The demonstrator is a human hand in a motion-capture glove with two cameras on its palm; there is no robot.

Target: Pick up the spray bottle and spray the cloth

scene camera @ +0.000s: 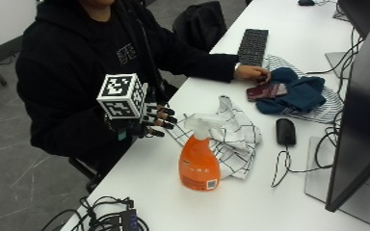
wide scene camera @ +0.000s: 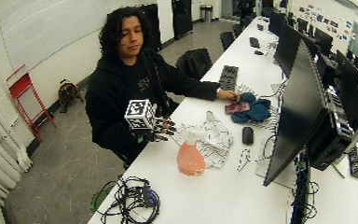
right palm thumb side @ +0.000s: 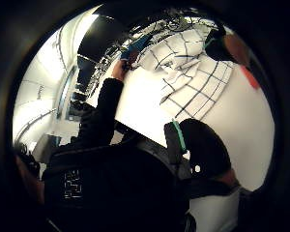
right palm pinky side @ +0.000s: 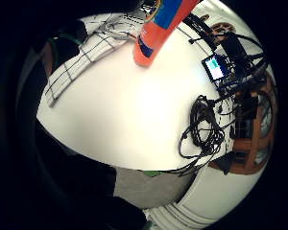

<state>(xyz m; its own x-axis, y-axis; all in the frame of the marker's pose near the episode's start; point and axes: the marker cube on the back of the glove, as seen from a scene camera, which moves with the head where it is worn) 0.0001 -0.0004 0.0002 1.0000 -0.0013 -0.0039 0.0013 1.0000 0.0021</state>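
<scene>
Orange spray bottle (scene camera: pixel 199 161) with white trigger head, standing upright on the white table, nozzle pointing toward 9 o'clock in the outside view. Blue-and-white label low on the body. Seen also in the wide outside view (wide scene camera: pixel 190 157), and as an orange body with blue label in the little-finger palm view (right palm pinky side: pixel 156 33).

White cloth (scene camera: pixel 236 137) with dark grid lines, lying crumpled on the table at 1 o'clock from the bottle, just behind and touching it, one corner bunched up at 12 o'clock. Same checked cloth rumpled in the thumb-side palm view (right palm thumb side: pixel 191 79).
</scene>
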